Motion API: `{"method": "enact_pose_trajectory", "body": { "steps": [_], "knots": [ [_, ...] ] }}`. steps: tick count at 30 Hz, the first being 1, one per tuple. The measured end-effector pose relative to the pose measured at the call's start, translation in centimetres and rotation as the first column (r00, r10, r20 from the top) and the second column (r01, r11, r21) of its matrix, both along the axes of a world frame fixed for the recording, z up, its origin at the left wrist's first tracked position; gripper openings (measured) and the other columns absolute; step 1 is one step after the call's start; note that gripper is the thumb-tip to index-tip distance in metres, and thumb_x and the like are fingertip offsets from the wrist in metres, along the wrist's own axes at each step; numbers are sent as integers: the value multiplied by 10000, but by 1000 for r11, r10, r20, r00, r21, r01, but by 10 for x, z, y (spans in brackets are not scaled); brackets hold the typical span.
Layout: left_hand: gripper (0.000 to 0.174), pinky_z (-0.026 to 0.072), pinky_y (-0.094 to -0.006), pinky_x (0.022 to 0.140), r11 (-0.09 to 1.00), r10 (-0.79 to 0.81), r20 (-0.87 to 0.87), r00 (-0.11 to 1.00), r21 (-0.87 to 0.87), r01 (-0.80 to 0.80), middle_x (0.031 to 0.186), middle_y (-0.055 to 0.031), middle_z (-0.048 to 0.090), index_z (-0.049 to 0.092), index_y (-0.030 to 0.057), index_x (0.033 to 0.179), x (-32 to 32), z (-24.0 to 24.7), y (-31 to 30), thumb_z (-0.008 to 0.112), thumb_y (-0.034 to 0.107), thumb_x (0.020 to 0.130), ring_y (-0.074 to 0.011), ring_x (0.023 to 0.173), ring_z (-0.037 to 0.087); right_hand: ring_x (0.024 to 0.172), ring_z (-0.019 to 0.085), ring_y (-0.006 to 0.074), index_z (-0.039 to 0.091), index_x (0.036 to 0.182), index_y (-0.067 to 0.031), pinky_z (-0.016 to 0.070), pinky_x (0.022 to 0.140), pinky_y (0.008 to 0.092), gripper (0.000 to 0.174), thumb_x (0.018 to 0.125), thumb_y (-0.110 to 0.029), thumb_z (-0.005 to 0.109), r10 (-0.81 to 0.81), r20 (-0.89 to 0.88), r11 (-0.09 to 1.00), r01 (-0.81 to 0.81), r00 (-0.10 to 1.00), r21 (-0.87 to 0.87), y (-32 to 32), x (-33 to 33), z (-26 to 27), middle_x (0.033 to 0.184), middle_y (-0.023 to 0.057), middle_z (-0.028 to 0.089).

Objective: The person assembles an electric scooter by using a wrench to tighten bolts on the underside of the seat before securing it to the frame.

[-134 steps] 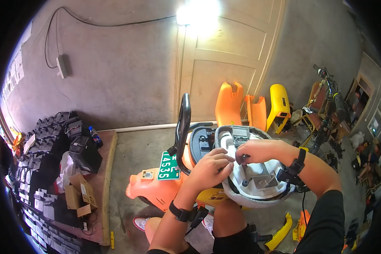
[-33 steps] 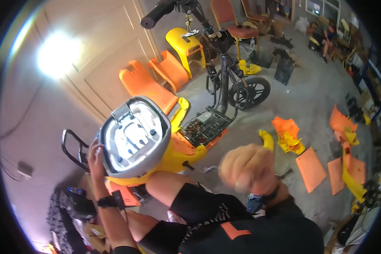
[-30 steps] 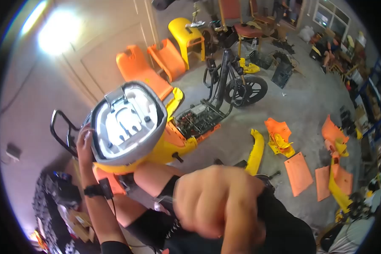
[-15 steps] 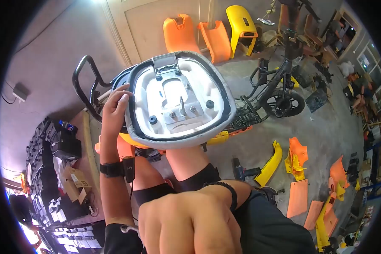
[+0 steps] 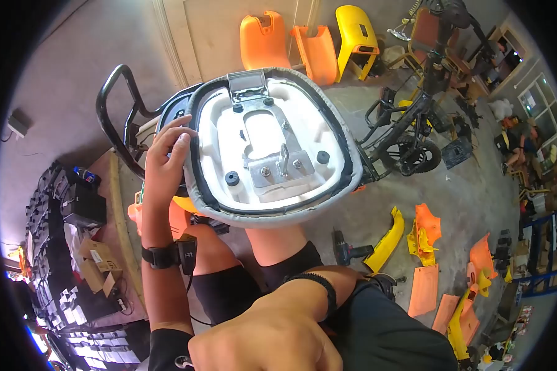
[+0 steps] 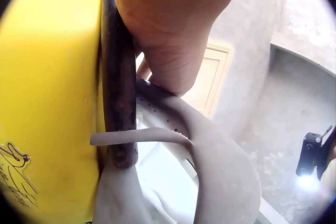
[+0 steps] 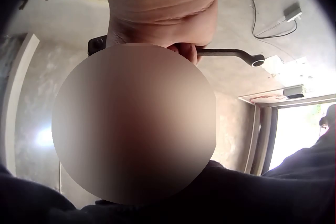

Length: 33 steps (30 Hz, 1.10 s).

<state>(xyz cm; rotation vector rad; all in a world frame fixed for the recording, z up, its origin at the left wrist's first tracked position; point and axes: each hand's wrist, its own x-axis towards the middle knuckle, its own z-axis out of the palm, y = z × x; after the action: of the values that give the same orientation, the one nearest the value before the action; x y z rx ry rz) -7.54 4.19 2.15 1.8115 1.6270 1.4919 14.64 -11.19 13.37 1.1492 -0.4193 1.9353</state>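
Observation:
The upturned seat point(image 5: 272, 217) shows its white underside, with a metal bracket point(image 5: 260, 175), a standing loop and several nuts. At its left rim rests my left hand point(image 5: 168, 151), fingers nearly straight. In the left wrist view that hand point(image 6: 168, 40) is at the grey seat edge point(image 6: 226, 155), its fingertips mostly hidden. My right hand point(image 5: 266, 343) is close to the head camera, back up, fingers out of sight. In the right wrist view its curled fingers point(image 7: 186, 50) hold a dark ring-ended wrench point(image 7: 226, 53); a blurred round patch covers the area below.
A black grab rail point(image 5: 108, 117) stands left of the seat. A power drill point(image 5: 348, 248), a yellow panel point(image 5: 387, 241) and orange panels point(image 5: 423, 290) lie on the floor at right. Behind them is a bare scooter frame point(image 5: 414, 123). Batteries and a carton point(image 5: 99, 266) are at left.
Both hands were over the seat's underside at first. My left hand has moved to the left rim, and my right hand has come back near the head camera. The head view has swung right and back.

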Motion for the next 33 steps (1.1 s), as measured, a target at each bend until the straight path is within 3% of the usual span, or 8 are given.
{"method": "enact_pose_trajectory", "body": {
  "steps": [1, 7, 17, 20, 22, 26, 28, 33],
  "knots": [
    [240, 442, -384, 1086, 1000, 2, 3, 1000, 1, -2, 1363, -131, 700, 751, -8, 1077, 0, 0, 0, 578, 148, 1020, -264, 1260, 615, 441, 516, 121, 768, 1154, 89, 383, 401, 308, 381, 1064, -266, 666, 66, 16, 997, -66, 998, -30, 0, 1, 2, 771, 84, 748],
    [238, 439, -390, 1087, 1000, -6, -4, 1000, 1, 6, 1367, -127, 697, 752, 0, 1077, -1, -1, 0, 581, 155, 1016, -270, 1252, 614, 459, 548, 119, 750, 1144, 120, 394, 407, 309, 384, 1073, -244, 654, 14, -51, 1000, -14, 999, 9, 6, -11, -1, 862, 120, 786],
    [244, 430, -399, 1103, 1000, 0, -25, 1000, -1, 0, 1369, -134, 695, 750, -6, 1076, -2, 0, 1, 580, 156, 1010, -283, 1264, 616, 442, 524, 132, 765, 1129, 98, 371, 401, 315, 381, 1076, -262, 650, -27, -33, 1000, 28, 999, 11, 12, -10, 6, 775, 90, 742],
    [249, 437, -397, 1097, 1000, -2, -7, 1000, -7, 2, 1372, -135, 694, 748, -12, 1078, 0, -1, -1, 576, 154, 1010, -280, 1270, 614, 444, 530, 134, 765, 1127, 98, 372, 399, 322, 393, 1081, -272, 639, -29, -127, 995, 41, 991, 92, 17, -8, 10, 748, 86, 728],
    [251, 444, -389, 1088, 1000, 8, 11, 1000, -24, -8, 1374, -136, 692, 748, -15, 1075, 2, 2, -1, 574, 153, 1011, -278, 1263, 617, 435, 520, 133, 763, 1128, 100, 368, 391, 323, 403, 1085, -278, 634, 104, -25, 994, -104, 994, 15, 9, 6, 9, 740, 90, 727],
    [249, 452, -383, 1075, 1000, -1, 20, 1000, -8, 1, 1373, -134, 692, 751, -15, 1071, 0, 1, 0, 573, 149, 1010, -272, 1253, 622, 424, 505, 128, 759, 1139, 104, 362, 383, 320, 405, 1084, -278, 636, -4, -18, 1000, 3, 1000, -28, 8, 1, 12, 731, 89, 723],
    [247, 449, -380, 1080, 1000, 14, 5, 1000, -18, -14, 1372, -131, 693, 750, -18, 1066, 2, 1, -1, 573, 144, 1009, -265, 1250, 624, 428, 513, 124, 759, 1135, 102, 372, 385, 315, 400, 1084, -275, 636, -38, -98, 997, 44, 994, 59, 18, -1, 14, 749, 90, 735],
    [245, 447, -378, 1086, 1000, 1, 27, 1000, -19, -1, 1374, -131, 693, 747, -21, 1064, 1, 0, 0, 571, 141, 1007, -259, 1255, 623, 432, 518, 123, 757, 1135, 103, 375, 387, 313, 407, 1085, -281, 631, -16, -32, 1000, 17, 999, 17, 3, 6, 5, 761, 92, 742]
  ]
}}
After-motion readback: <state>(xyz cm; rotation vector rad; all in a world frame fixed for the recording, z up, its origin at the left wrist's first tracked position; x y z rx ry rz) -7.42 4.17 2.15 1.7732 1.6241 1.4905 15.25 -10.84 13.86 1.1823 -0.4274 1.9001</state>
